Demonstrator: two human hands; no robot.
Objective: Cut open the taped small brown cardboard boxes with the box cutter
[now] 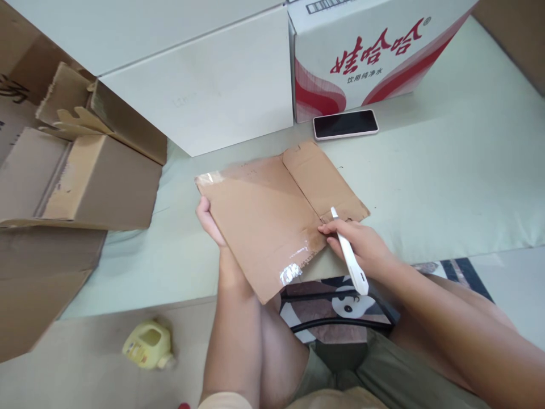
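Note:
A piece of brown cardboard (259, 210) with a creased flap on its right is held tilted above the pale surface. Shiny clear tape (291, 274) sticks to its near edge, and more tape shows at the far left corner. My left hand (208, 220) grips the cardboard's left edge, with most of its fingers hidden underneath. Closed around a white utility knife (352, 266) is my right hand (361, 241). The knife's tip points away from me, over the flap near the crease. My right fingertips are at the cardboard's near right edge.
A phone (346, 124) lies beyond the cardboard, before a red-and-white carton (366, 62). White boxes (204, 85) stand at the back. Open brown cardboard boxes (119, 182) fill the left side. A yellow jug (149, 343) is on the floor at lower left.

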